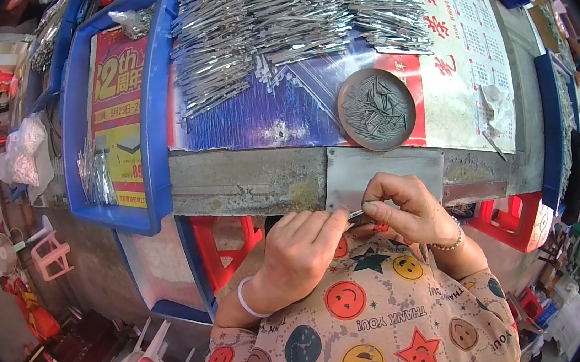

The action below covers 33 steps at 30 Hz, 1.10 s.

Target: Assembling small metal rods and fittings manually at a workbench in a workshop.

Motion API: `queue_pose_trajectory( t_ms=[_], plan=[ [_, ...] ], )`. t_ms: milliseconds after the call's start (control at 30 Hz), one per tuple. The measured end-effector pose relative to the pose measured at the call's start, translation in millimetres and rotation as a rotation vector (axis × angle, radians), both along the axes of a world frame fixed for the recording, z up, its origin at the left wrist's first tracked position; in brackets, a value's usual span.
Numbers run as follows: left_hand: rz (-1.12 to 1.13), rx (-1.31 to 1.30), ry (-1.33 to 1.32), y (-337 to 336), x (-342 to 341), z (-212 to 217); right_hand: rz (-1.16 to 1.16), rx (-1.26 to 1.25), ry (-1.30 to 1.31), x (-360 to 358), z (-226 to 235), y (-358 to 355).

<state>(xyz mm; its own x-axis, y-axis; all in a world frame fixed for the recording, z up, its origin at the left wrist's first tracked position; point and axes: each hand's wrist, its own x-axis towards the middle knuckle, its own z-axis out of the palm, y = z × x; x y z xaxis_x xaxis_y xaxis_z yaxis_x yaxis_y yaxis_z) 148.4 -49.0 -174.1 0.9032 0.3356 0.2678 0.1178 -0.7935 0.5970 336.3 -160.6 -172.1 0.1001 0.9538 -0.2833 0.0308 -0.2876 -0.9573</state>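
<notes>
Metal strip (355,213), pinched at its ends between left hand (298,248) and right hand (407,207), held just before the bench (247,182) edge, near the pin dish (376,109) for easy reach.

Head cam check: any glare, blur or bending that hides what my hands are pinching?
Head view: even daylight, sharp at centre; the thin metal piece between left hand and right hand shows clearly. Glare on the heap of metal strips; the bench edge bows with fisheye, corners black.
</notes>
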Motion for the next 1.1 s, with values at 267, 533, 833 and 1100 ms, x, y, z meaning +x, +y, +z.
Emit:
queue_pose_trajectory(
  t_ms=[267, 533, 833, 1100],
  plan=[
    [-0.02, 0.071, 0.012, -0.1, -1.1, 2.6, 0.003, -0.013, 0.043, -1.5, -5.9, -1.4],
    [-0.025, 0.072, 0.02, 3.7, 1.1, 1.6, -0.006, -0.052, 0.089, -1.1, -9.5, -0.1],
    [0.186, 0.072, -0.032, 43.3, 4.9, -4.0, -0.22, -0.078, 0.294, -2.7, -4.8, -0.2],
    [0.377, 0.287, -0.029, 146.9, 16.4, -47.0, -0.158, -0.088, 0.184, -12.7, -9.0, -12.4]
  ],
)
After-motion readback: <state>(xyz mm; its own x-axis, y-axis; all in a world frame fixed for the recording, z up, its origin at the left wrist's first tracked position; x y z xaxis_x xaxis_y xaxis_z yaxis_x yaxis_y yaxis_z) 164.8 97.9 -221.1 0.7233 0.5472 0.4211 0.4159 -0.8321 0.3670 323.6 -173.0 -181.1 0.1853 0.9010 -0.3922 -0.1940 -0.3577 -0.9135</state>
